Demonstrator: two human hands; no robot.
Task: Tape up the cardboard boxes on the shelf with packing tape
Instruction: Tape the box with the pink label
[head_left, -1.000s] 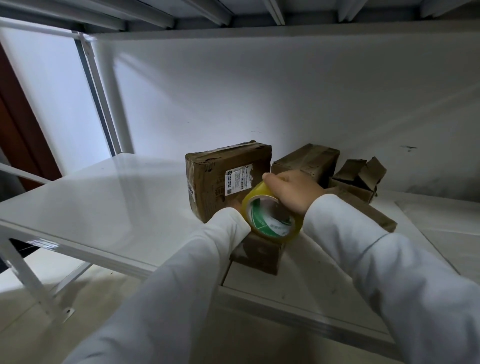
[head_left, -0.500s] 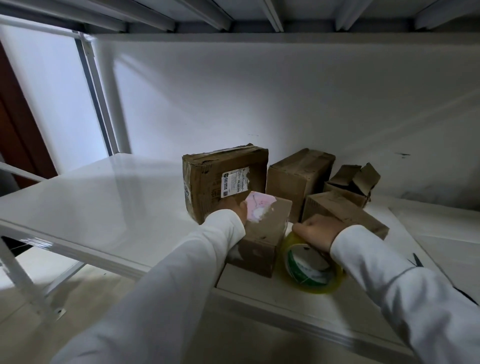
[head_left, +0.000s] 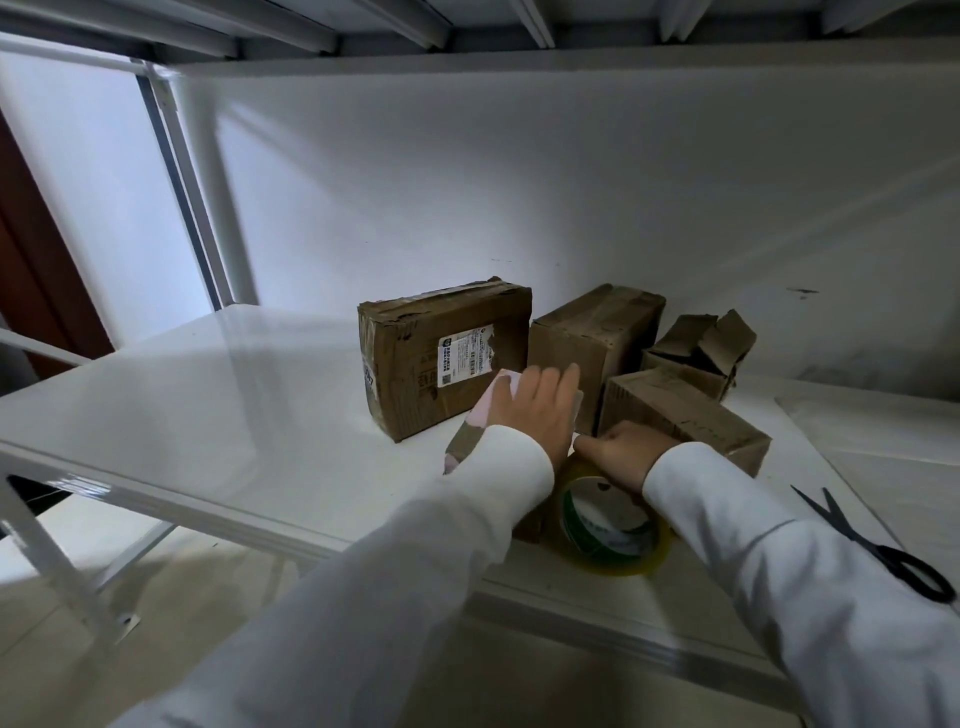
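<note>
My left hand (head_left: 537, 410) lay flat on the box (head_left: 470, 441) at the shelf (head_left: 234, 415) front; my right (head_left: 626, 452) gripped the tape (head_left: 613, 530) beside it. Light, stiff cardboard, probably; best held across the top.

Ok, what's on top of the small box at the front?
The left hand lies flat on the small box, fingers straight. A pink label shows beside it; the rest of the top is covered.

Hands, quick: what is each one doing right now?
Left hand: open, fingers flat on the small box.
Right hand: gripping the tape roll.
</note>
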